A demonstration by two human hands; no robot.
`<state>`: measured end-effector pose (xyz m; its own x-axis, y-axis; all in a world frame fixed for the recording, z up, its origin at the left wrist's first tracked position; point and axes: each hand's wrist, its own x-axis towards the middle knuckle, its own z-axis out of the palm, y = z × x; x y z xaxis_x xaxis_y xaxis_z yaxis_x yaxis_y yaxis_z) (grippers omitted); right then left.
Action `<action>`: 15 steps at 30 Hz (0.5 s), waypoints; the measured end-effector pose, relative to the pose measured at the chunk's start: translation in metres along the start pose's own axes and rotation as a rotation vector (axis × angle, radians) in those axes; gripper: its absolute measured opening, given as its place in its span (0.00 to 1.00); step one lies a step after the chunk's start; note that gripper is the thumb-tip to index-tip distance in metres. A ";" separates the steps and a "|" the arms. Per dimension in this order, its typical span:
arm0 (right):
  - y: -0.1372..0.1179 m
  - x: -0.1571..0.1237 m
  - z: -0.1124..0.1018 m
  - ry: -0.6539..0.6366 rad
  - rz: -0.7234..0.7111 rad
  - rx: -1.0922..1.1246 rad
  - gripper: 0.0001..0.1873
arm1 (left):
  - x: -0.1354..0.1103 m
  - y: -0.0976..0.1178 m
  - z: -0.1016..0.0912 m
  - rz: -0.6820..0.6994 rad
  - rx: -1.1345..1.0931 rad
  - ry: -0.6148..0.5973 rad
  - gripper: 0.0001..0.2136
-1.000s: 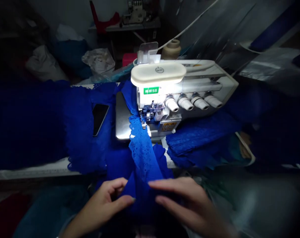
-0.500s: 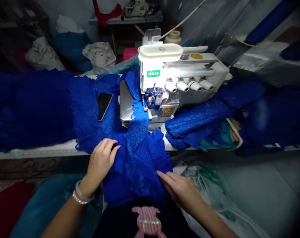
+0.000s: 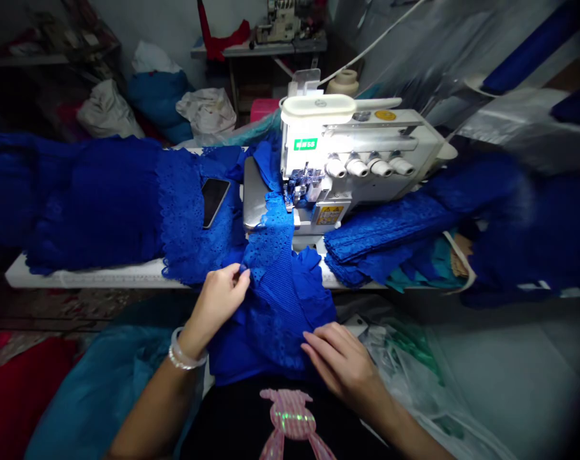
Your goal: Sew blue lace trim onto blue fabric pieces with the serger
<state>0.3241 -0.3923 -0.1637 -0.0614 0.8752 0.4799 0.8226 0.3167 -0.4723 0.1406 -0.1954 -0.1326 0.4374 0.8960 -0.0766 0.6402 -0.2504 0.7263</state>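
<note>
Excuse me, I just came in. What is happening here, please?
A person is handling blue eyelet lace fabric at a white overlock sewing machine. The left hand pinches the fabric's edge, while the right hand lies on its lower part. The fabric's upper end runs up to the machine's presser foot. A phone lies on more blue fabric beside the machine.

Pretty clearly a small garment sewing workshop, and a cramped one at that. There's an overlock machine (image 3: 352, 153) on a long white work table (image 3: 98, 276), a second overlocker (image 3: 279, 22) on a bench at the back, and a thread cone (image 3: 345, 83). Heaps of blue eyelet lace (image 3: 194, 217) and stuffed sacks (image 3: 158, 105) sit all around.
</note>
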 end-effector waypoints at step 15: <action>-0.037 0.108 -0.008 -0.221 0.893 1.467 0.19 | -0.054 0.005 -0.046 0.492 0.045 -0.642 0.08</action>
<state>0.2919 -0.3123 -0.0885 -0.0833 0.9415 -0.3265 -0.5068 -0.3221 -0.7996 0.0912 -0.2284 -0.0934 0.9441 0.2974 -0.1422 0.2984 -0.5878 0.7519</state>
